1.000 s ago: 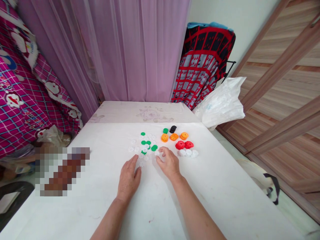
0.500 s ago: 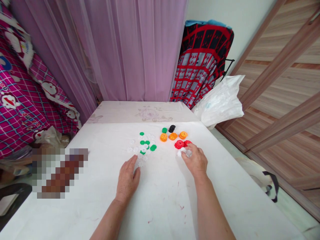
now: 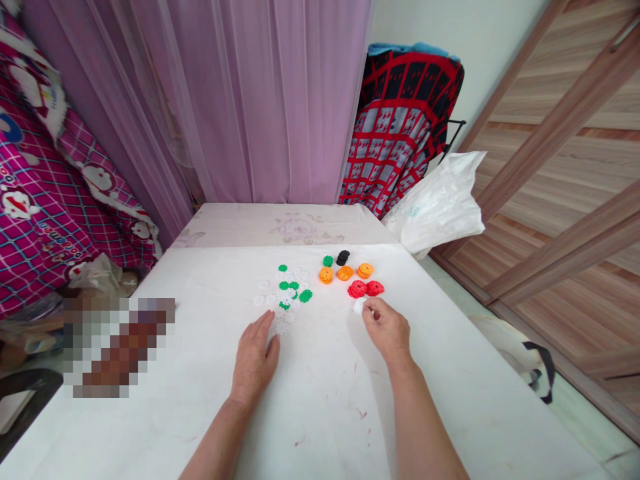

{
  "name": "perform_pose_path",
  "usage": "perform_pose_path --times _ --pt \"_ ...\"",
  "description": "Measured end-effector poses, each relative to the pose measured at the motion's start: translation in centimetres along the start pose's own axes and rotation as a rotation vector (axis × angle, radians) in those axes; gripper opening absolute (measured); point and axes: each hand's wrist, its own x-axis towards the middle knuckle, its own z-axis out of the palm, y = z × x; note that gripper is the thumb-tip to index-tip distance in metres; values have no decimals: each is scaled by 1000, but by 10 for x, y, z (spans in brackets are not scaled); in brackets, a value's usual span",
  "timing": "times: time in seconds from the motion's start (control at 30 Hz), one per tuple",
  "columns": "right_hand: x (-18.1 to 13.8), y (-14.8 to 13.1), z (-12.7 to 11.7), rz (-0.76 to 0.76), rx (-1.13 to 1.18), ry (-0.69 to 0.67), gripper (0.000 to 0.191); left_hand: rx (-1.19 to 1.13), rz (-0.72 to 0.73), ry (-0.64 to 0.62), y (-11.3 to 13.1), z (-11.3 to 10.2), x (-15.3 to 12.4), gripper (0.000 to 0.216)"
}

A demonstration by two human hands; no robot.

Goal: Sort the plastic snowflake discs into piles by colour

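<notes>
Now, in the head view, the right hand [image 3: 387,328] is right of centre in the frame, at the white pile [image 3: 359,306]; a second ago it was beside the loose white pieces [image 3: 291,294] at mid-frame. Its thumb and fingertips have since drawn together, hiding part of the pile; whether they pinch a piece, I cannot tell. This suggests that the work in hand is bringing loose pieces over to piles of matching colour.

The left hand [image 3: 254,353] has stayed left of centre, lying on the table [image 3: 310,400] with its thumb apart from the fingers and no piece seen in its grasp. Its fingertips are just beside the scatter, where green pieces [image 3: 306,296] lie among the white. Red piles [image 3: 357,289] are just above the white pile, with orange piles [image 3: 345,273] higher up.
</notes>
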Motion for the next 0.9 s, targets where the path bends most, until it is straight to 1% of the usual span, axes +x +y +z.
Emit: perform_pose_path --times 0.1,0.17,0.47,0.6,0.67,0.77,0.83,0.9 --pt "-8 -5 2 -1 10 -129 13 1 0 -3 0 0 0 44" --pt "-9 -7 4 4 -5 -161 13 0 0 -7 -1 0 0 44" --pt "-5 -4 4 -15 -20 -149 16 12 13 -3 0 0 1 43" --pt "-9 -12 8 -55 35 -151 15 7 4 1 0 -1 1 43" --pt "-11 -22 14 -109 78 -182 15 4 -1 2 0 -1 1 43" --pt "-13 -43 28 -272 153 -229 17 -5 -5 3 0 -1 1 43" --pt "-12 -57 39 -405 190 -233 24 -16 -11 9 0 0 1 43" --pt "-9 -69 51 -492 180 -242 32 -30 -17 17 0 0 1 43"
